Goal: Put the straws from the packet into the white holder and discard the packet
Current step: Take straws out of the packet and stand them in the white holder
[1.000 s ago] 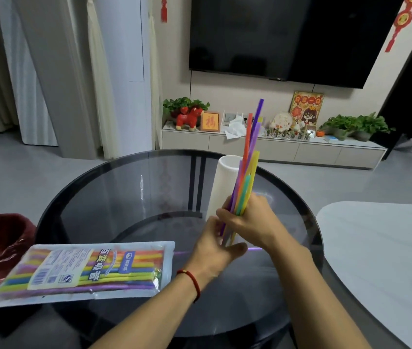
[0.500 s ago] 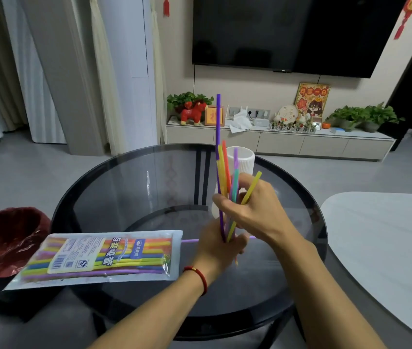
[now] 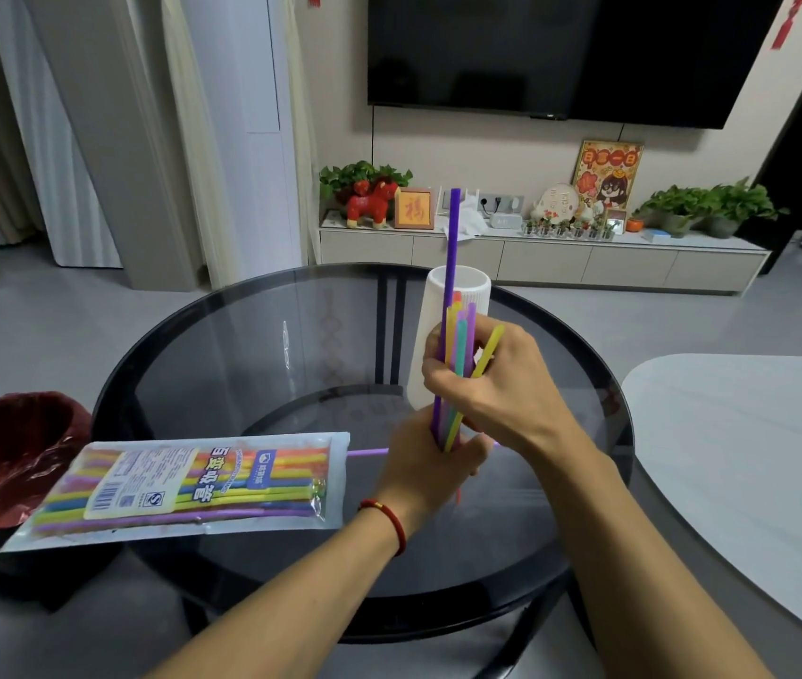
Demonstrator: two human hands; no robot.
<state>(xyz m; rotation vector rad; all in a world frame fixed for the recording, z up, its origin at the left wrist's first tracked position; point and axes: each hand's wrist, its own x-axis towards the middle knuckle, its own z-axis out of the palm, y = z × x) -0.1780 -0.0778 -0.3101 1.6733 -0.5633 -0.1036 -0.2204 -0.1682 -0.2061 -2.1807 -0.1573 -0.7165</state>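
While the straws (image 3: 455, 365) stand bunched upright in front of the white holder (image 3: 426, 345), my right hand (image 3: 492, 384) grips their middle and my left hand (image 3: 431, 465) clasps their bottoms; the packet (image 3: 183, 487) lies left on the glass table (image 3: 252, 345).

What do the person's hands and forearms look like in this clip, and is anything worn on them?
Both forearms are bare, with no sleeves in view. The left hand has a thin red cord bracelet at the wrist, with a small gold-coloured bead on it. The right hand and its wrist show no gloves, rings, watch or band.
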